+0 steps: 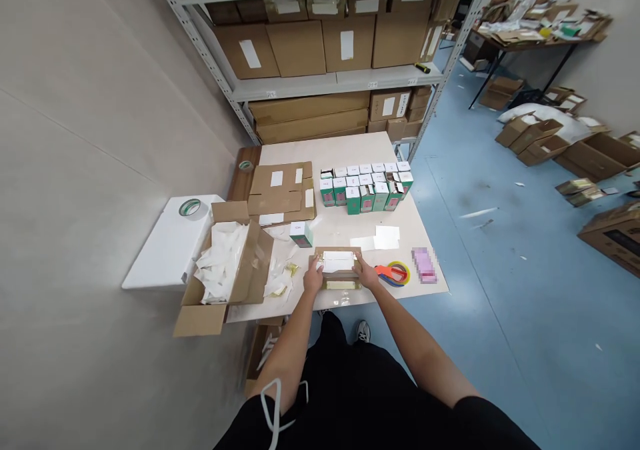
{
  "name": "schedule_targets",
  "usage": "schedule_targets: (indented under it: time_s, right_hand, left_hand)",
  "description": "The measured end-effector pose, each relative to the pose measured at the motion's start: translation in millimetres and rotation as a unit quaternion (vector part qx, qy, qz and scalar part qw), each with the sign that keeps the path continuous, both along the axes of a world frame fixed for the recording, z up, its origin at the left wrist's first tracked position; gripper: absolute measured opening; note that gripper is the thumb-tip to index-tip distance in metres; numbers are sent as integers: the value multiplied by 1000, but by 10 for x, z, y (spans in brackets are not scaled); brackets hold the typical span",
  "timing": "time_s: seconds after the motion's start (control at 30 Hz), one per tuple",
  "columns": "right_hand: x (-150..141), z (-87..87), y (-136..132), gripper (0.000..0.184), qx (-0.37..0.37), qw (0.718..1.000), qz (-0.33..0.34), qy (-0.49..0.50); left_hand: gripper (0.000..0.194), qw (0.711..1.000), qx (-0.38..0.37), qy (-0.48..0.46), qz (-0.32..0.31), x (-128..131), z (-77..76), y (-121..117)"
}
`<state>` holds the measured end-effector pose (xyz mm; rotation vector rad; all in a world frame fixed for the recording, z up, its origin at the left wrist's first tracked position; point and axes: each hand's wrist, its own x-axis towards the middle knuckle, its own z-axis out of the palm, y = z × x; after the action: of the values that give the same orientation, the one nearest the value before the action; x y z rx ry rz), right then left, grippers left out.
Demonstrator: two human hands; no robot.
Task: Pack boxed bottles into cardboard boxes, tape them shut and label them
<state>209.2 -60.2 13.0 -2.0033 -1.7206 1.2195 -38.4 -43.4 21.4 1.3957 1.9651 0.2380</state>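
Observation:
Between my two hands is a small brown cardboard box [338,276] with a white label [338,261] on its top. My left hand [313,277] grips its left end, and my right hand [367,273] grips the right end. At the box's near side, close to the table edge, shows a yellowish strip-like item [343,285], partly hidden. Just right of my right hand lies an orange-red tape dispenser [391,274] with a yellow and blue roll. A single green and white carton [301,235] stands beyond my left hand.
Several green and white cartons [367,200] stand in rows at the table's back right. Flattened cardboard [275,202] lies at the left, near an open box of white paper [223,263]. White labels [387,237] lie mid-table. A shelf rack [310,89] rises behind.

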Motion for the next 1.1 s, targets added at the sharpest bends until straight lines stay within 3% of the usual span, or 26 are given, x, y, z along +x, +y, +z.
schedule_targets:
  time_s: [0.3, 0.5, 0.6, 0.7, 0.8, 0.97, 1.1]
  right_hand:
    - [-2, -31, 27, 67, 0, 1000, -14, 2]
    - [7, -10, 30, 66, -16, 1000, -5, -10]
    - [30, -3, 59, 66, -27, 1000, -3, -8]
    - [33, 1, 84, 67, -25, 1000, -1, -6]
    - [8, -1, 54, 67, -19, 1000, 9, -9]
    - [54, -20, -139, 72, 46, 999, -7, -17]
    - [357, 21, -253, 74, 127, 990, -48, -30]
  left_hand:
    - [61, 999, -17, 32, -27, 9, -18, -5]
    - [72, 993, -68, 72, -70, -56, 74, -10]
    - [73, 984, -55, 124, -112, 1, 155, 28]
    - [74, 971, -12, 121, -208, 227, 185, 71]
    - [94, 948, -77, 89, -297, 476, 149, 76]
    - [104, 934, -113, 113, -318, 537, 73, 52]
    - [106, 930, -104, 130, -327, 491, 47, 54]
